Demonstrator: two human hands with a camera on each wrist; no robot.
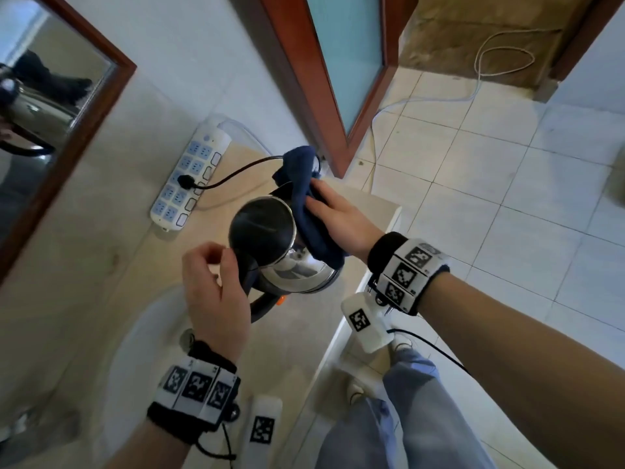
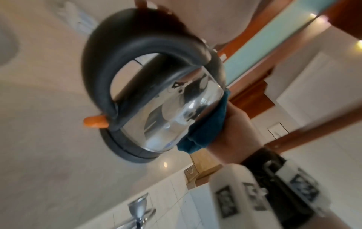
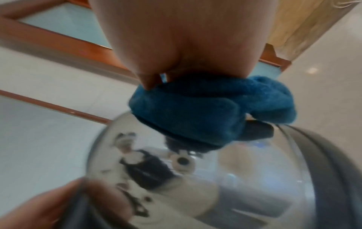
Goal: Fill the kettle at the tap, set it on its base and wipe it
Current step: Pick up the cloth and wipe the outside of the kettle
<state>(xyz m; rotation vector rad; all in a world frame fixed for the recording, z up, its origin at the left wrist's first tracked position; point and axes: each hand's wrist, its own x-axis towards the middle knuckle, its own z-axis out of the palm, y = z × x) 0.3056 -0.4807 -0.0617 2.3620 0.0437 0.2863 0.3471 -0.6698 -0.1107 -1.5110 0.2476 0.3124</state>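
A steel kettle (image 1: 297, 270) with a black lid (image 1: 262, 228) stands on its black base (image 2: 125, 153) on the beige counter. My right hand (image 1: 341, 218) holds a dark blue cloth (image 1: 304, 184) against the kettle's right side, the thumb pinching the cloth (image 3: 195, 111) at its edge. My left hand (image 1: 213, 286) curls over the top of the black handle (image 2: 98, 65) on the near left. The orange switch (image 2: 96, 124) sticks out under the handle. The shiny wall (image 3: 215, 178) mirrors my wrist camera.
A white power strip (image 1: 189, 184) with the kettle's black plug (image 1: 184, 180) lies behind the kettle. A framed mirror (image 1: 50, 106) hangs at the left. The sink basin (image 1: 152, 333) is at the near left, the tap (image 2: 139, 209) beside it. The counter edge (image 1: 338, 333) drops to tiled floor (image 1: 507, 198).
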